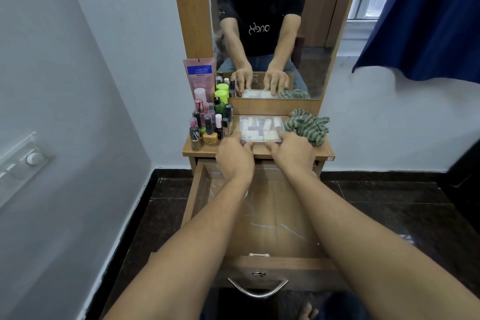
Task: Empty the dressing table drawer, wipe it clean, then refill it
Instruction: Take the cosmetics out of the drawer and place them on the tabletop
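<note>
The wooden drawer (262,262) is pulled far out toward me and nothing lies in it; pale scratch marks show on its floor. On the dressing table top (323,152) lies a flat clear plastic box (261,128) of small pale cosmetic pieces. My left hand (233,154) grips the box's near left corner. My right hand (293,149) grips its near right corner, fingers on the lid. A crumpled green striped cloth (307,126) lies just right of the box.
Several nail polish and cosmetic bottles (210,122) crowd the table's left side, with a pink tube (199,75) leaning behind them. A mirror (275,26) stands at the back. A blue curtain (426,18) hangs at the right. Grey wall with a switch plate (23,163) lies left.
</note>
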A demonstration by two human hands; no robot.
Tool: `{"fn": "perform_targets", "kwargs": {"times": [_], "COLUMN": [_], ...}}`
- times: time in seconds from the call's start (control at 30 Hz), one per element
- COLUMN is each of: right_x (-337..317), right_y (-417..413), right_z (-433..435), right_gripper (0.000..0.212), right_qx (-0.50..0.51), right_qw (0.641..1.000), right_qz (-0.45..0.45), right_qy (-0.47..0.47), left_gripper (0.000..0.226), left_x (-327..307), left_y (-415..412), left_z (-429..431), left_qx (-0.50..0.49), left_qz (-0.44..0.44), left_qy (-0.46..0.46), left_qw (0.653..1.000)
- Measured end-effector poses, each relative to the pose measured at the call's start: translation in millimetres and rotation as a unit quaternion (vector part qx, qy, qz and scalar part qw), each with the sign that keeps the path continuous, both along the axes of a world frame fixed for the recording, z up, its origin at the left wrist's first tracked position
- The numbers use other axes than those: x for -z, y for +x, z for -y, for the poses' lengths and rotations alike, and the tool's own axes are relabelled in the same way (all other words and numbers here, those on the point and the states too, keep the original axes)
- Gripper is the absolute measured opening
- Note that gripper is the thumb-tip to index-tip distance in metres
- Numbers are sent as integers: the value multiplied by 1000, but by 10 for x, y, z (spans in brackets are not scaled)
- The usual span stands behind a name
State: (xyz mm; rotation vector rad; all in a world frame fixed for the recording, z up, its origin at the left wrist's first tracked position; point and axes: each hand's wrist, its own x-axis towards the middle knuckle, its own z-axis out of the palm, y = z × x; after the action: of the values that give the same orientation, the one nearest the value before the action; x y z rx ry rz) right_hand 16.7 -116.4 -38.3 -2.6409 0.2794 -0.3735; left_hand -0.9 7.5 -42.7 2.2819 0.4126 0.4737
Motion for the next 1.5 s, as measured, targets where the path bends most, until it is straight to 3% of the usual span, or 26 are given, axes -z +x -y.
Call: {"fn": "perform_targets", "kwargs": {"times": [0.2,0.43,0.57,0.7,0.83,1.03,1.27,1.4,1.5], "right_x": [3,-4,33,168,416,562,637,691,750], "right_y": [48,-70,-276,-561,-837,-841,-664,-553,-506], "right_z": [-36,13,28,-4,-117,-242,-478,-633,-720], "right_gripper": [48,56,49,35,18,21,19,31,29], "right_qx": [20,-7,-38,-52,-96,-164,-183,-185,-180], "right_qw": [1000,997,991,988,990,982,976,974,974], "right_qz": [-12,-25,15,73,80,-90,-112,-112,-116], "right_qy": [11,70,131,127,68,9,-32,-61,-76], "left_gripper": [26,44,58,69,62,42,22,20,20], "left_x": [-24,-26,-10,6,122,398,456,530,524], "left_y": [28,-69,-157,-304,-565,-788,-730,-704,-699], "left_z": [4,-109,-166,-189,-224,-454,-546,-622,-603], "left_qx": [-12,55,124,158,176,163,80,21,6], "left_qz": [-9,-28,-49,-85,-23,23,33,18,21], "left_qy": [-5,-20,-33,-63,-40,6,-27,-53,-50], "left_qw": [1000,998,990,982,983,986,996,998,999]}}
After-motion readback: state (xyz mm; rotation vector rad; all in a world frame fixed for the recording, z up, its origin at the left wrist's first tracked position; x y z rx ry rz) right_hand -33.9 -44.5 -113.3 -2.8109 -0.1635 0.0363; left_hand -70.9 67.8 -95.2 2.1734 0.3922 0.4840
